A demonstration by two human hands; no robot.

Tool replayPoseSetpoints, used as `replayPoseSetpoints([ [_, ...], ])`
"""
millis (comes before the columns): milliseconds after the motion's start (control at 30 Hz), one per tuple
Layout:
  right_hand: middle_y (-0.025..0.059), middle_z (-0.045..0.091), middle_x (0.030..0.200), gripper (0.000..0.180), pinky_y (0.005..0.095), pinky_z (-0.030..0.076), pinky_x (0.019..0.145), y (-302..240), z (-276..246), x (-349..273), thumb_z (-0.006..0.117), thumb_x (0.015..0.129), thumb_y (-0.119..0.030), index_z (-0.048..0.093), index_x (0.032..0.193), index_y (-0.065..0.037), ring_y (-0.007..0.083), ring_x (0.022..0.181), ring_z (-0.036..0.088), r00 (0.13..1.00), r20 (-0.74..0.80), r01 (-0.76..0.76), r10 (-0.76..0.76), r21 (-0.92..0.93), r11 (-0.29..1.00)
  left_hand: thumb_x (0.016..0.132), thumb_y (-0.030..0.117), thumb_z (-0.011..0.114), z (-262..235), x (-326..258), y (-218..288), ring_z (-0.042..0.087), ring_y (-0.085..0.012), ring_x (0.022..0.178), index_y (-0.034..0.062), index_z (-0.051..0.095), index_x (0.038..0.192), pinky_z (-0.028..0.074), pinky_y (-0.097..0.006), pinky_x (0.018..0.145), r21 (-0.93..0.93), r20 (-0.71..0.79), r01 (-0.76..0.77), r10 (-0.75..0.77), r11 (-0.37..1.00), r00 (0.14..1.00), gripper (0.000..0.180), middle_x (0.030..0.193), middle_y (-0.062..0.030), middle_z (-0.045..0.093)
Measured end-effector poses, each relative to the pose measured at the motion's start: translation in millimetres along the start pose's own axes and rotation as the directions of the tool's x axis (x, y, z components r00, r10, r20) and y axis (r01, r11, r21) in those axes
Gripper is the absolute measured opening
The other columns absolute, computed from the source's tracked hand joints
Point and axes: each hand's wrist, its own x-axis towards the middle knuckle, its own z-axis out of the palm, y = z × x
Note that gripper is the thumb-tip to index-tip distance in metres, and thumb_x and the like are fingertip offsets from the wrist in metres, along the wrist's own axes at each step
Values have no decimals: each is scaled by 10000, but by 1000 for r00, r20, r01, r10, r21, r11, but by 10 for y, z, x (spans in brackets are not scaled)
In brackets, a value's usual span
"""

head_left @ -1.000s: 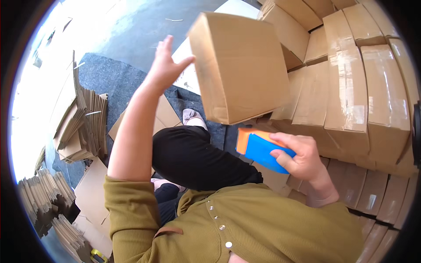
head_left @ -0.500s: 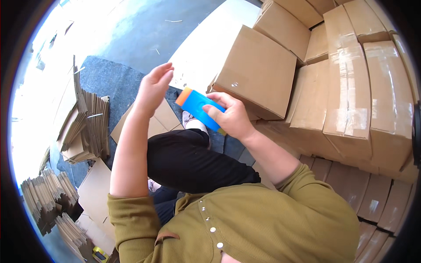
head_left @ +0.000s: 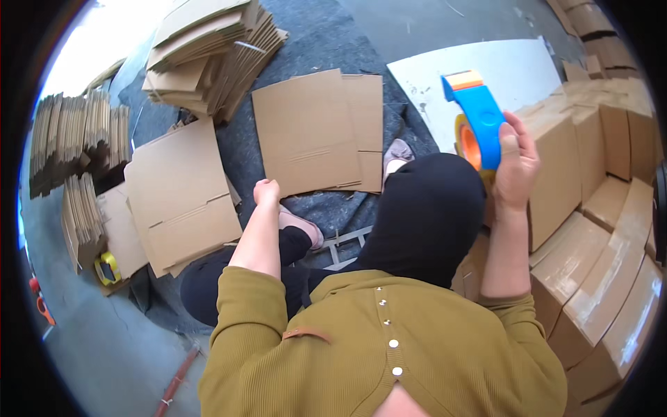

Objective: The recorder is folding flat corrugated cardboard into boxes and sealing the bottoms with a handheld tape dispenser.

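My right hand [head_left: 515, 161] is wrapped round a blue tape dispenser [head_left: 486, 119] and holds it up beside my right knee. An orange piece caps its far end, and a yellowish tape roll with an orange hub [head_left: 470, 144] shows at its left side. My left hand [head_left: 266, 192] is low, with fingers curled closed, at the lower-left corner of a flat folded carton [head_left: 306, 132] on the floor. Whether the fingers grip its edge, I cannot tell. A second flat carton [head_left: 368, 125] lies partly beneath that one, near my foot.
Stacks of flattened cartons [head_left: 201, 69] stand at the far left, with more flat cardboard [head_left: 180, 194] nearer. A yellow tape dispenser [head_left: 107, 268] rests at the left. Closed boxes [head_left: 583, 257] are piled along the right. A white board [head_left: 472, 62] lies ahead.
The view has swung left. My left hand has lowered from beside the dispenser to the flat carton, and its fingers have closed. My right hand has carried the dispenser to the right, away from it.
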Motion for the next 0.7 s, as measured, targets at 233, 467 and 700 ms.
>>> replayPoseSetpoints([
  [233,132,679,1164,387,294,583,846,-1240,721,-84,577,1008,-291,620,1279,-19,187,1034,673,876,364,435,-315,-320,841,888,270,682,59,285,-440,473,-333,1349,-5,527,1331,379,-393,1130,-20,131,-6,9,1000,991,544,1431,-206,503],
  [467,-23,624,837,300,149,365,647,-925,1264,-144,648,971,-147,655,1220,21,8,719,486,882,437,283,-179,-187,941,737,357,850,226,90,-112,462,-316,1353,45,423,1402,410,-421,1105,256,-111,119,-93,959,989,849,1437,-197,483],
  [700,-99,489,684,328,170,287,543,-820,1339,107,661,973,-163,643,1250,11,-21,616,377,868,434,290,-240,-51,956,745,266,792,384,142,-359,578,-334,1223,-6,551,1253,468,-394,1035,169,133,-35,13,985,991,625,1339,-219,565],
])
